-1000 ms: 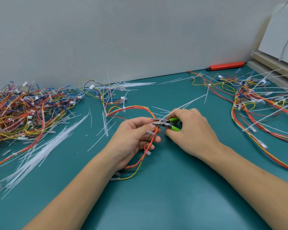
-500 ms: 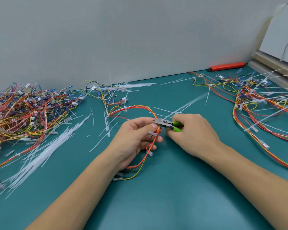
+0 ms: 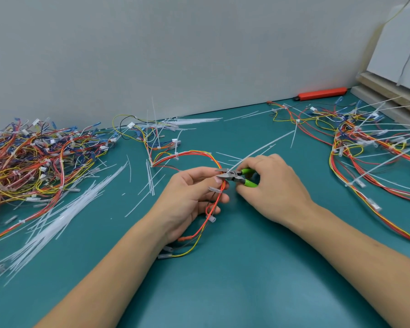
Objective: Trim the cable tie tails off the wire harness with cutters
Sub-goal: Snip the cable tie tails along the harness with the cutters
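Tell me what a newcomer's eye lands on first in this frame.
At centre, the right hand grips green-handled cutters at the wire harness held by the left hand. A tangled harness pile fills the left of the teal table, with white cut tails beside it.

I am looking at an assembly workbench in a wiring workshop: a teal anti-static table mat is carrying heaps of multicoloured wire harnesses, scattered white cut cable tie tails and an orange utility knife against a plain grey wall
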Available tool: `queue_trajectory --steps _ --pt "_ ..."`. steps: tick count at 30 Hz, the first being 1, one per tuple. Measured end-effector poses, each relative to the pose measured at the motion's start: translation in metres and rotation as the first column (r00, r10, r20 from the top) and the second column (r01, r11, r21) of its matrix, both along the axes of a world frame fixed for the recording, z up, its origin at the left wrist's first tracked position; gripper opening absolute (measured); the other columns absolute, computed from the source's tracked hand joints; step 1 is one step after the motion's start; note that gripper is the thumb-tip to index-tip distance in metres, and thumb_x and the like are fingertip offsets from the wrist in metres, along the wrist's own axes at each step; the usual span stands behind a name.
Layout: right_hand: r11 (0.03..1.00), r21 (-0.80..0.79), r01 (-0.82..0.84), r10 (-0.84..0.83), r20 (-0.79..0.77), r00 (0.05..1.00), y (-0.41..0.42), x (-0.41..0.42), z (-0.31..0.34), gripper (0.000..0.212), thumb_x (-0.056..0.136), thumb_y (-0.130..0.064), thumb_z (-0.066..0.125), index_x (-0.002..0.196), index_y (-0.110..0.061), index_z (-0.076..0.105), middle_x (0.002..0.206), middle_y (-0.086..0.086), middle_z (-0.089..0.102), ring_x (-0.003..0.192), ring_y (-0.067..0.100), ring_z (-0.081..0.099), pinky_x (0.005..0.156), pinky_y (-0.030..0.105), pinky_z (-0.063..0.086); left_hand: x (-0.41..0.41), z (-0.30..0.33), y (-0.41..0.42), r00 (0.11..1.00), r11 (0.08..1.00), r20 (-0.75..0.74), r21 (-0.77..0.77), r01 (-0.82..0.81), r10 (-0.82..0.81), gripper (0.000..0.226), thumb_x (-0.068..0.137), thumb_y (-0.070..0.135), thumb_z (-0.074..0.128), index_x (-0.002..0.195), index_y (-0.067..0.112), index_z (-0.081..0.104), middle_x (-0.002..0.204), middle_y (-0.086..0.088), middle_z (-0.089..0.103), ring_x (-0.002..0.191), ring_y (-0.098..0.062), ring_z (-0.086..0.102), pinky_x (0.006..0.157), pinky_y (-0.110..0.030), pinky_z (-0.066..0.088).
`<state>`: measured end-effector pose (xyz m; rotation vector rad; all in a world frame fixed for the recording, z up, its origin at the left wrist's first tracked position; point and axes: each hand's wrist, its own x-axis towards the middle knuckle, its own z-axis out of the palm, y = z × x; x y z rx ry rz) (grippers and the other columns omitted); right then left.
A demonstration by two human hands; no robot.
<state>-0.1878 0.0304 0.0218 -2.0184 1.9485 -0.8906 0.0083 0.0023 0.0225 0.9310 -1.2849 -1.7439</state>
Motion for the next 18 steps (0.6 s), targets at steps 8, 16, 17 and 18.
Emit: queue_trajectory --steps 8,16,17,18 --pt "0.999 0.029 0.019 -0.02 0.01 1.0 -0.0001 0.0009 0.0002 0.028 0.086 -0.035 0.065 0.067 -0.017 0.056 0.056 0.003 0.048 0.063 0.026 0.049 0.056 0.04 0.046 0.0006 0.0002 0.0004 1.0 0.999 -0.006 -0.024 0.03 -0.03 0.011 0.089 0.017 0.073 0.098 0.018 0.078 0.097 -0.016 0.071 0.07 -0.023 0.07 0.051 -0.029 0.054" --pt "1.0 -0.011 -0.002 0.002 0.048 0.999 0.0028 0.0007 0.0008 0.014 0.082 -0.033 0.067 0.094 -0.033 0.073 0.081 -0.018 0.066 0.094 0.019 0.058 0.089 0.039 0.049 -0.0002 0.0001 0.0009 1.0 1.0 -0.01 -0.012 0.006 -0.006 0.017 0.088 0.014 0.073 0.105 0.01 0.074 0.095 -0.017 0.07 0.066 -0.023 0.068 0.048 -0.028 0.052" --pt "1.0 -0.008 -0.017 0.018 0.061 0.998 0.0034 0.0016 0.0023 0.025 0.082 -0.034 0.067 0.105 -0.036 0.073 0.092 -0.024 0.065 0.107 0.016 0.055 0.106 0.046 0.042 -0.0005 0.0004 0.001 1.0 1.0 -0.009 -0.013 0.004 -0.004 0.018 0.088 0.013 0.074 0.106 0.009 0.074 0.095 -0.018 0.069 0.066 -0.023 0.068 0.048 -0.028 0.052" --pt "1.0 -0.004 -0.027 0.027 0.07 0.997 0.004 0.002 0.0039 0.032 0.081 -0.036 0.066 0.112 -0.037 0.072 0.101 -0.026 0.064 0.116 0.014 0.051 0.115 0.053 0.033 -0.0007 0.0005 0.0012 1.0 1.0 -0.007 -0.012 0.0 0.0 0.019 0.088 0.013 0.073 0.106 0.009 0.074 0.095 -0.018 0.069 0.065 -0.023 0.068 0.048 -0.028 0.052"
